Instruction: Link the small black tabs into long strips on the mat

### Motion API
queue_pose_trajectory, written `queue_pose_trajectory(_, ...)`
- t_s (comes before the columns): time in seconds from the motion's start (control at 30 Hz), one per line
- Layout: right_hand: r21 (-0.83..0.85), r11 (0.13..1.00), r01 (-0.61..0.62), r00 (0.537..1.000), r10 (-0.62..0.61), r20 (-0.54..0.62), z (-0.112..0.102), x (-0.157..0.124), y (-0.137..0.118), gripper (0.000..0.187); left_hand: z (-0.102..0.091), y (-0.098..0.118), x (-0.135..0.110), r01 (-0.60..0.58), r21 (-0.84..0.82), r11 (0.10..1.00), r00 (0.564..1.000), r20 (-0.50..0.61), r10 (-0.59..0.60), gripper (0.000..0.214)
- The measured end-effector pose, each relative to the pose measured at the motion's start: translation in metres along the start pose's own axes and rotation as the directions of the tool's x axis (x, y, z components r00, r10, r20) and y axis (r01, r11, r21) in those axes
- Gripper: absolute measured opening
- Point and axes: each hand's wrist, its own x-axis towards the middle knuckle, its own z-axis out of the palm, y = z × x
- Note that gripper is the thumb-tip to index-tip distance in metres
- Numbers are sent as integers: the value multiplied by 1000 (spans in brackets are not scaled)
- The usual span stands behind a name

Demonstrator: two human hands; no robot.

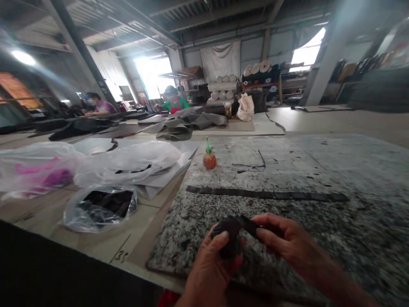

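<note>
Just above the near edge of a speckled stone slab (179, 251), my left hand (211, 260) is closed around a small bunch of dark fabric or leather pieces (231, 230). My right hand (281, 234) pinches a dark piece at the bunch's right side between thumb and fingers. Whether that piece is separate from the rest, I cannot tell. Beyond both hands, a long row of dark flat pieces (265, 194) lies end to end across the slab. A small round bottle (210, 160) of orange-brown contents with a green spout stands behind the row's left end.
Left of the slab, a clear plastic bag (100, 209) holds dark pieces, with larger plastic bags (134, 160) behind it. Thin dark scraps (252, 165) lie on the slab. Grey sheets (191, 121) and a white bag (245, 107) sit farther back. Two people are beyond the tables.
</note>
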Motion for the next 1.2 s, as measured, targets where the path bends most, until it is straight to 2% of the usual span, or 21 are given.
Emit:
queue_pose_trajectory(0.1,-107,994,-26,1000,25,-5,3,24,-9,27,-27,30,11,-53,-31,998,997,-59,51,24)
queue_pose_trajectory(0.2,-227,974,-16,1000,22,20,17,56,-23,27,-61,70,26,-158,-65,985,979,-138,148,17)
queue_pose_trajectory(0.3,-289,957,20,995,8,95,44,91,-38,25,-93,103,42,-252,-94,963,948,-224,226,18)
queue_pose_trajectory(0.4,-275,960,56,987,-12,159,76,123,-44,25,-111,119,56,-263,-145,954,939,-264,219,20)
queue_pose_trajectory(0.53,-306,952,29,984,25,174,104,155,-39,27,-114,122,63,-190,-197,962,952,-277,131,19)
queue_pose_trajectory(0.63,-321,947,30,983,31,183,112,166,-34,24,-111,123,64,-154,-205,967,952,-292,90,22)
queue_pose_trajectory(0.77,-392,919,46,991,8,136,116,171,-35,20,-111,125,65,-80,-191,978,955,-297,20,25)
queue_pose_trajectory(0.87,-508,858,79,994,-31,102,120,173,-39,17,-114,125,67,-50,-177,983,960,-280,-1,29)
queue_pose_trajectory(1.07,-678,718,158,987,-118,106,124,171,-43,16,-124,118,74,-44,-143,989,973,-229,10,40)
queue_pose_trajectory(1.13,-673,720,171,985,-145,95,123,167,-47,16,-127,116,76,-42,-119,992,978,-206,17,43)
queue_pose_trajectory(1.2,-580,795,180,984,-154,94,123,161,-53,19,-128,114,75,-48,-97,994,984,-177,30,46)
